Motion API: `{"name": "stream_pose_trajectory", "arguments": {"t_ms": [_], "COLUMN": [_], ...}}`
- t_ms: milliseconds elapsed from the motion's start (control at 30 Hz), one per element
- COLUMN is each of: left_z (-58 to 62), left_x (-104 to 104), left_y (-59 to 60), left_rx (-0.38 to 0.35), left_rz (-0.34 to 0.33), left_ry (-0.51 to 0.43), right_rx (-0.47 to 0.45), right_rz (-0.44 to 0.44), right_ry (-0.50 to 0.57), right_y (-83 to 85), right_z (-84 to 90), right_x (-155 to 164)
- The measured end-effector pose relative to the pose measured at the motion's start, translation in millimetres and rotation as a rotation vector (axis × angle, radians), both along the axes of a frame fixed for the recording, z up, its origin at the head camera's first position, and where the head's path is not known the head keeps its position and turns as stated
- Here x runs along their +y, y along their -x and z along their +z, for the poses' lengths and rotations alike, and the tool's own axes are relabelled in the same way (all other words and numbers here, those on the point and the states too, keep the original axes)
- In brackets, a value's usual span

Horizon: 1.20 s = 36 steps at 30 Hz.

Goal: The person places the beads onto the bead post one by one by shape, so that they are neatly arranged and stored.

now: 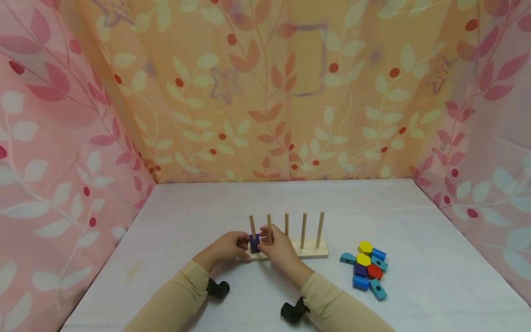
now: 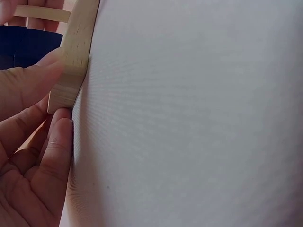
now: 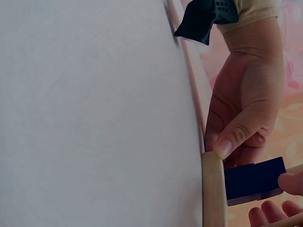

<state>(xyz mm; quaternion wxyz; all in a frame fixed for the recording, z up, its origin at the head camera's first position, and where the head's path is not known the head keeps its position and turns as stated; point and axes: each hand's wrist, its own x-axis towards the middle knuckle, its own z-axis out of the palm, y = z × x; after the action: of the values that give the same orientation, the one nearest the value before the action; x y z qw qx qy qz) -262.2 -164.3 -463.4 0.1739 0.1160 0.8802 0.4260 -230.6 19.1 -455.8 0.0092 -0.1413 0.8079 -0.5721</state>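
Trouble could start at the dark blue square wooden block, which sits low on the leftmost peg of the pale wooden five-peg stand on the white-clothed counter. The right hand pinches the block between its fingertips; the left hand steadies the stand's end with its grip pressed to the wood. If the block's hole binds on the peg, a tug might tip the light stand or bend the peg. A slipped pinch could also knock the heap of yellow, blue, teal, red and purple wooden blocks lying well apart to the right
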Motion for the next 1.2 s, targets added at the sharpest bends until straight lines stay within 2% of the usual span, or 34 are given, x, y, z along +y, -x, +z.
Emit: {"name": "stream_pose_trajectory", "arguments": {"t_ms": [300,533,700,933,1200], "left_z": [-0.7,0.9,3.0,0.7,-0.3], "left_x": [-1,-1,0,-1,0], "left_y": [-0.6,-3.1,-2.1,-0.1,1.3], "left_rx": [-0.007,-0.007,0.0,-0.013,-0.021], "left_rz": [-0.002,-0.003,-0.005,-0.003,0.0], "left_ry": [-0.011,-0.004,0.008,0.018,0.016], "right_rx": [0.058,0.022,0.021,0.025,0.014], "right_rz": [0.019,0.103,0.125,0.113,0.082], "right_ry": [-0.05,0.033,0.059,-0.008,-0.097], "right_y": [-10.1,-17.5,-21.5,-22.7,-23.4], "right_z": [10.1,19.4,27.2,32.1,40.6], "right_x": [14,29,42,68,121]}}
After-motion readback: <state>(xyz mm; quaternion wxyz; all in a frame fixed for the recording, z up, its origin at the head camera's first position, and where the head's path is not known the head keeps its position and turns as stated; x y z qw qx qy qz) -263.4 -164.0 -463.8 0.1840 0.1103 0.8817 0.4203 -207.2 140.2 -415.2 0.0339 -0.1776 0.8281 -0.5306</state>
